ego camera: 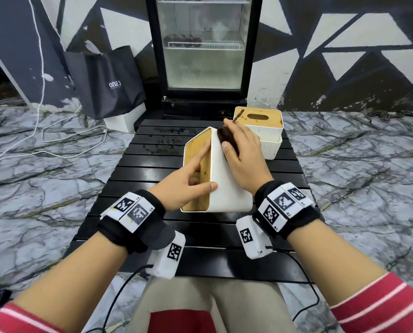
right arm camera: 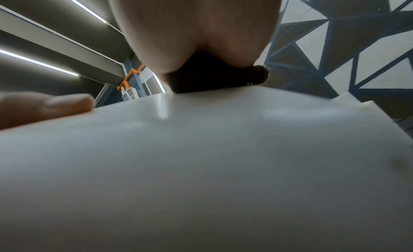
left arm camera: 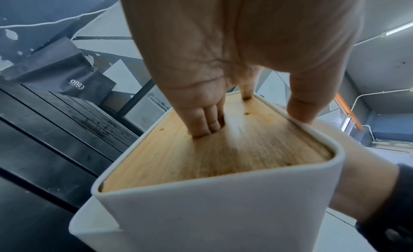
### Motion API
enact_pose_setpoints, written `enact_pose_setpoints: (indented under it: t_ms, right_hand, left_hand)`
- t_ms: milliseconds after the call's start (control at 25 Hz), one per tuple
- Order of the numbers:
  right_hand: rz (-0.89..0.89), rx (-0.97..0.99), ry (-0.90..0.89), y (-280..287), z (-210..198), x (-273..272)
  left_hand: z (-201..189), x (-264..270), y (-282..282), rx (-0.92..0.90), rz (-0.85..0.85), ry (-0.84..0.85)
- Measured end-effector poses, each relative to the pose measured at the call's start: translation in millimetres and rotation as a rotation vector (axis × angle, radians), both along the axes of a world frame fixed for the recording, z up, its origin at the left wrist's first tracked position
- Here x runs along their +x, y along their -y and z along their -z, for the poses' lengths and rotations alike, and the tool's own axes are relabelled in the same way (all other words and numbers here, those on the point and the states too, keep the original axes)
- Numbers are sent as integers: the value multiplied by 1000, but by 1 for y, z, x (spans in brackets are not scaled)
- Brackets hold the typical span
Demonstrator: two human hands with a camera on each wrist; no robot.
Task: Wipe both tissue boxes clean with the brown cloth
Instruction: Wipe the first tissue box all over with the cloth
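Observation:
A white tissue box [ego camera: 229, 188] with a wooden lid [left arm camera: 223, 150] lies tipped on its side on the black slatted table [ego camera: 138, 169], lid facing left. My left hand [ego camera: 188, 183] grips it: several fingers [left arm camera: 205, 121] are hooked into the lid's slot, the index finger lies straight along the lid and the thumb sits on the white rim. My right hand [ego camera: 241, 152] presses the brown cloth [ego camera: 227, 138] against the box's upturned white side [right arm camera: 201, 158], near its far end. The dark cloth [right arm camera: 214, 79] bulges out under the palm. A second white tissue box [ego camera: 265, 133] with a wooden lid stands upright behind.
A glass-door fridge [ego camera: 203, 44] stands behind the table. A black shopping bag [ego camera: 107, 80] rests on a white box at the back left, with white cables [ego camera: 39, 131] trailing on the marble floor. A wet smear marks the table's far slats [ego camera: 167, 140].

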State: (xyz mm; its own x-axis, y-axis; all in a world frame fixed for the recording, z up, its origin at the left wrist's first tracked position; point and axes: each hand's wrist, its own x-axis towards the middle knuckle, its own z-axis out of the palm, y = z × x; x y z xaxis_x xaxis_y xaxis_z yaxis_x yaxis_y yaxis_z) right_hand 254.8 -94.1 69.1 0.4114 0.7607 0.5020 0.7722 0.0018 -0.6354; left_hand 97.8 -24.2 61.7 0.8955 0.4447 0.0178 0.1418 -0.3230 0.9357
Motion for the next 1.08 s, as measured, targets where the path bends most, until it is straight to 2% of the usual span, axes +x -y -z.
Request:
enact_pose_setpoints:
  t_ms: [320,560,840,1080]
  right_hand:
    - [50,-18,-77,10,22,13]
    - [40,-33,-88,32,40,-7]
    - [21,22,97,41,47,-37]
    - [60,46,61,48,51,-34]
  left_hand:
    - [0,2,-9,-14,2,-8]
    - [2,-2,-18,-30,0,5]
    - [7,-2,-17,-36,0,18]
    - [5,0,-12,-12,10,21]
